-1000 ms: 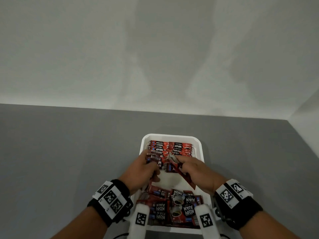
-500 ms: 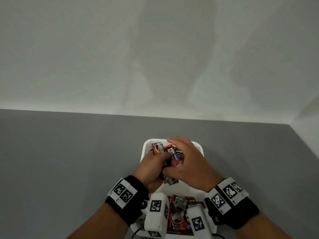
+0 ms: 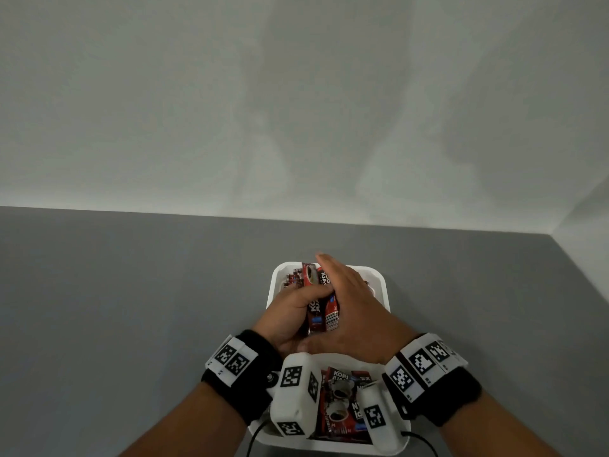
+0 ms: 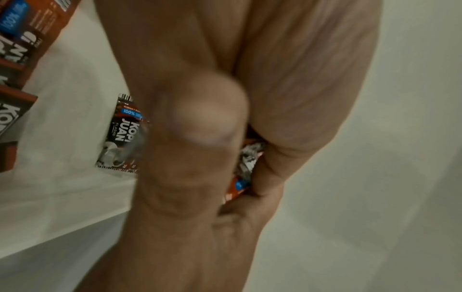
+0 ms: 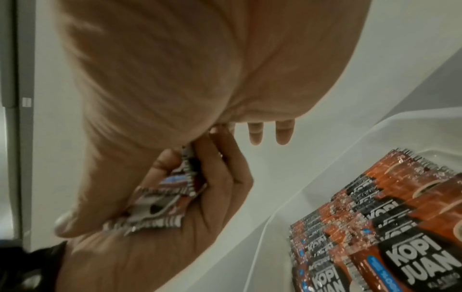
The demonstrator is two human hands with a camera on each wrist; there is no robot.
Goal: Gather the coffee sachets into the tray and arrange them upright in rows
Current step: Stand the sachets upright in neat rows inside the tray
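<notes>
Head view: a bundle [image 3: 321, 311] of red-and-black coffee sachets is held above a white tray [image 3: 382, 285], clasped between two hands. The left hand [image 3: 290, 311] is curled round the bundle from the left, thumb across its front. The right hand [image 3: 359, 311] is laid flat against the bundle's right side, its fingers straight and together, pointing away from the person. The sachets in the bundle are seen upright, each printed with "KOPI JUAN", a white coffee cup, a small blue label and a barcode on the back. The exact number in the bundle cannot be told; several crimped edges are shown in the right wrist view, pressed against the left palm [image 5: 200, 197]. More sachets [image 3: 342, 404] are seen lying flat in the near end of the tray, partly hidden by the wrist cameras. In the right wrist view a row [image 5: 375, 227] of sachets is seen packed on edge inside the tray, too many and too close to be counted. One loose sachet [image 4: 120, 134] is seen face up on the tray floor in the left wrist view. The tray is set on a plain grey table [image 3: 131, 308], backed by a pale wall [image 3: 296, 110]. One tray and two hands are counted
</notes>
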